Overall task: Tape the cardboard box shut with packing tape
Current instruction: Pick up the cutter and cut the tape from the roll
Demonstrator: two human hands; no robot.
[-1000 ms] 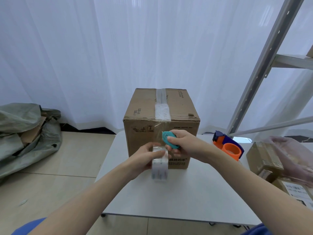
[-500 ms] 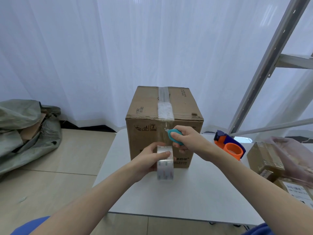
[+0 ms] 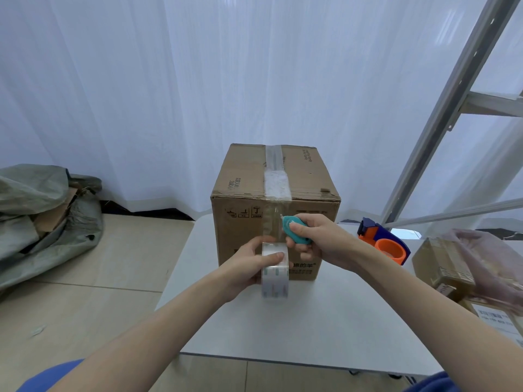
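A brown cardboard box (image 3: 246, 222) stands on the white table (image 3: 311, 321), flaps closed. A clear tape strip (image 3: 276, 176) runs along its top seam and down the front face. My left hand (image 3: 249, 267) grips a roll of clear packing tape (image 3: 275, 268) in front of the box; the strip stretches from the roll up to the box. My right hand (image 3: 319, 241) holds a small teal cutter (image 3: 295, 229), its tip at the right edge of the stretched tape just above the roll.
An orange and blue tape dispenser (image 3: 385, 241) sits on the table right of the box. Small cardboard parcels (image 3: 444, 267) and a plastic bag (image 3: 489, 264) lie at the right. A grey sack (image 3: 42, 219) lies on the floor at left. A metal ladder (image 3: 441, 114) leans at right.
The teal cutter has shifted slightly up and right along the tape edge. The roll in my left hand stays in front of the box, almost still.
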